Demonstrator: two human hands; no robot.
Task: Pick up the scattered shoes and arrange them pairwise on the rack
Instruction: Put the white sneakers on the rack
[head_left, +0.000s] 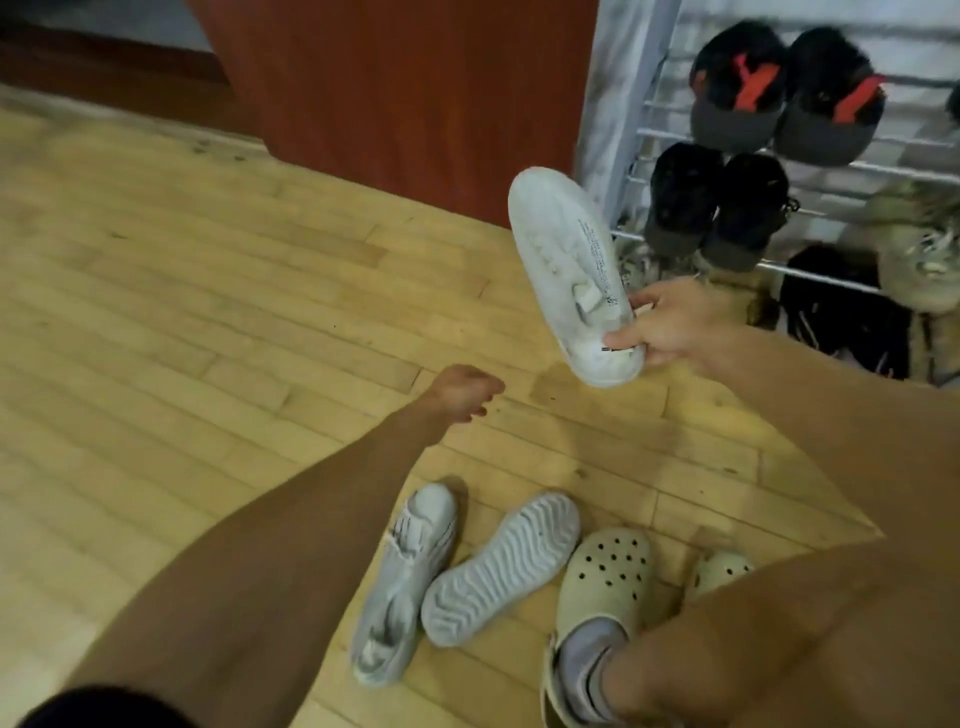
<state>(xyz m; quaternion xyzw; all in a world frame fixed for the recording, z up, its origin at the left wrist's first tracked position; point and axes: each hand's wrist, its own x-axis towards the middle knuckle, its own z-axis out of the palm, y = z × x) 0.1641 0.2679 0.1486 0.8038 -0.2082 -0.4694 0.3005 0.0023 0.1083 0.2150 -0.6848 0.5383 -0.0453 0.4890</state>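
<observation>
**Two white shoes on the floor, one in the hand**

Three white shoes are loose: the right hand (670, 327) pinches one white shoe (574, 275) by its heel end, thumb on the near edge and fingers curled behind, holding it in the air just beside the rack (831, 166), toe pointing up and away. It has a strap across the top and a line of small dark print along one side. The left hand (462, 389) hangs loose over the floor (182, 270), fingers slightly curled, holding nothing.

Of the two on the boards, one laced shoe (402, 587) lies upright and its neighbour (501, 566) lies sole up, showing wavy ridges; the two touch at the heel end.

Two pale clogs show at the bottom: one clog (605, 587) is worn on a socked foot, the other clog (724, 569) is mostly hidden behind the right arm.

On the wire rack, a dark pair with red straps (789, 88) sits on top, a black pair (717, 208) below it, and more shoes lower down, too blurred to count. A reddish-brown panel (415, 93) stands left of the rack.
</observation>
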